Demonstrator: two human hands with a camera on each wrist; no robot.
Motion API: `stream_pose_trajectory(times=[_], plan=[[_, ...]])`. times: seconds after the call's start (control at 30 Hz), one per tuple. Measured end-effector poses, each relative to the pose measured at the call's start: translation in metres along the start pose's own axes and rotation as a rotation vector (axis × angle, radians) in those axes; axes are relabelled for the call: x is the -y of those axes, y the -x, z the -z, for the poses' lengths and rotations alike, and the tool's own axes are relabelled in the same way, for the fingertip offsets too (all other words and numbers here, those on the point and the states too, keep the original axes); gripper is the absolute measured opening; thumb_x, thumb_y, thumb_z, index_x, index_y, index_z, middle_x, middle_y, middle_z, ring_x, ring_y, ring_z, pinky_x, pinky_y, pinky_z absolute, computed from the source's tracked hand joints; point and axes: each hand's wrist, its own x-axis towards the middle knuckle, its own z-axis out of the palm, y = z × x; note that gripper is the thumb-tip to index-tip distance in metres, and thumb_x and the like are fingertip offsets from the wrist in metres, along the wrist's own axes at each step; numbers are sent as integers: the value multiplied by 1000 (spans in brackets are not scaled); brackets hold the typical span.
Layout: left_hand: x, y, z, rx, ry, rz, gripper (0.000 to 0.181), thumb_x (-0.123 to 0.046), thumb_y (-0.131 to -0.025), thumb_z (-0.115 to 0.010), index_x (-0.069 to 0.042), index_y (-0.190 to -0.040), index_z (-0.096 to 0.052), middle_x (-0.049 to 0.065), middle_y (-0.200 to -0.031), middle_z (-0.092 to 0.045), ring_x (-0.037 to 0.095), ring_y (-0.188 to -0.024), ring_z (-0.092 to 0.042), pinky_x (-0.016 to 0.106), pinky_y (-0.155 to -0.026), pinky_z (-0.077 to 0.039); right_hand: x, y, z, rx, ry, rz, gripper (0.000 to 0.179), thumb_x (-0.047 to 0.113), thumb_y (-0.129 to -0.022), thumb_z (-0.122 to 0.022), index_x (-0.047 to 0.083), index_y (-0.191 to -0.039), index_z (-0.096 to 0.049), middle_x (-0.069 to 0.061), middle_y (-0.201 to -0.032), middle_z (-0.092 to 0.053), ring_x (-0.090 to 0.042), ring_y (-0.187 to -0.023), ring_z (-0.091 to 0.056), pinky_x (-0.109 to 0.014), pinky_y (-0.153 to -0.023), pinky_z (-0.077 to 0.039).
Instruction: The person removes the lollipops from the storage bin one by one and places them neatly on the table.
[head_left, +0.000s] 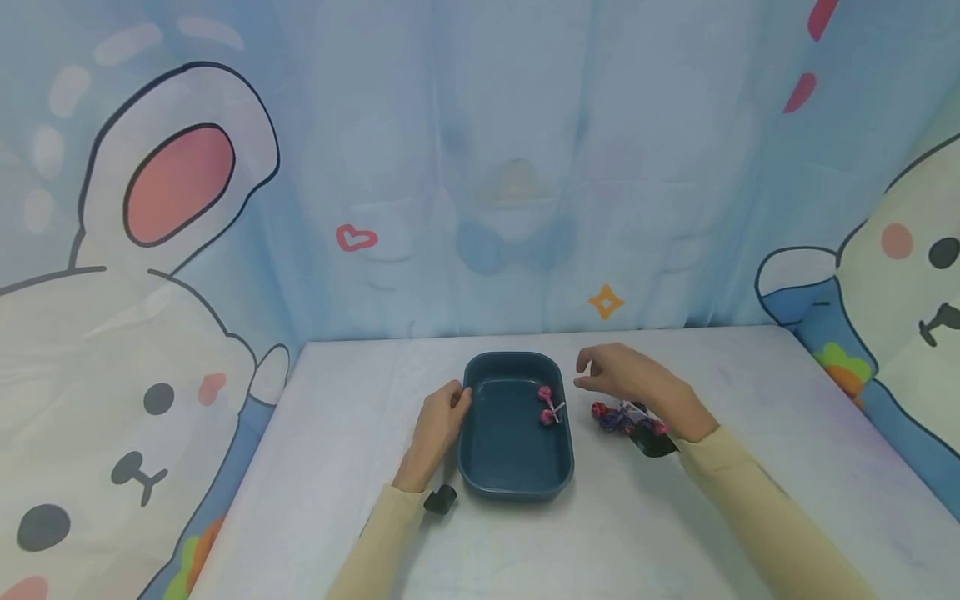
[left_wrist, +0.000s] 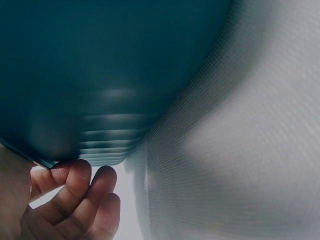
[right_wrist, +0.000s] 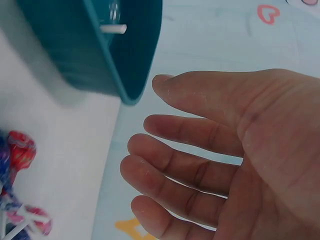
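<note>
A dark teal rectangular tray (head_left: pixel 510 454) stands on the white table. My left hand (head_left: pixel 437 425) pinches its left rim; in the left wrist view the curled fingers (left_wrist: pixel 77 177) lie against the outer wall, while the thumb is mostly hidden. Inside, by the right wall, lie two pink-wrapped lollipops (head_left: pixel 547 417) with white sticks. My right hand (head_left: pixel 637 379) hovers just right of the tray, holding nothing, its fingers loosely bent and apart. Below that hand sits a small pile of red, purple and pink lollipops (head_left: pixel 615 419), partly hidden by the wrist.
The white tabletop (head_left: pixel 322 467) ends at the back against a light blue curtain (head_left: pixel 510 167) with cartoon animals. Each wrist carries a small black device, one (head_left: pixel 440 500) left of the tray and one (head_left: pixel 652 442) beside the lollipop pile.
</note>
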Motion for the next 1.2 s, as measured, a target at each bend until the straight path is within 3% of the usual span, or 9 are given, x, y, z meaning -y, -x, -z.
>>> stream_pose_trajectory(times=[0.23,0.43,0.57,0.7,0.9,1.2], plan=[[-1,-1,1,6,-13,13,28,-36,-95,-44,-17,-76,-51,-3,-63,-49,10,-55,-44,23,-48,-35,27,-13,-3,2,126,79,30,28,-84,-65,7,-106,-62,-2,-86,-63,-13,-73,-55,-32,-65,-47],[-2,-1,2,13,-12,14,29,-38,-95,-44,-17,-76,-50,-3,-63,-49,10,-55,-44,23,-48,-36,50,-28,-10,49,191,125,18,28,-83,-66,12,-88,-61,3,-74,-58,-12,-65,-51,-27,-58,-41],[-2,-1,2,10,-7,10,29,-37,-95,-44,-17,-76,-50,-3,-62,-49,10,-55,-44,23,-48,-36,64,-35,-18,60,287,180,16,26,-83,-66,12,-88,-61,4,-72,-56,-11,-63,-49,-27,-56,-40],[-1,-1,1,2,-10,-1,29,-36,-95,-45,-16,-75,-50,-3,-62,-49,9,-54,-44,23,-48,-36,75,-40,-28,86,377,181,20,23,-81,-68,10,-94,-62,3,-73,-57,-11,-63,-49,-29,-57,-42],[-2,-2,2,3,-19,-9,28,-35,-95,-44,-16,-75,-49,-3,-63,-49,9,-55,-44,22,-49,-36,84,-46,-43,162,452,153,12,14,-79,-67,9,-90,-64,3,-62,-57,-9,-51,-54,-27,-53,-45],[-2,-1,4,5,-8,-6,28,-35,-95,-45,-16,-75,-50,-3,-62,-48,9,-54,-43,23,-48,-35,82,-48,-60,166,614,161,27,17,-78,-69,9,-104,-64,-9,-98,-65,-26,-87,-58,-41,-75,-49]])
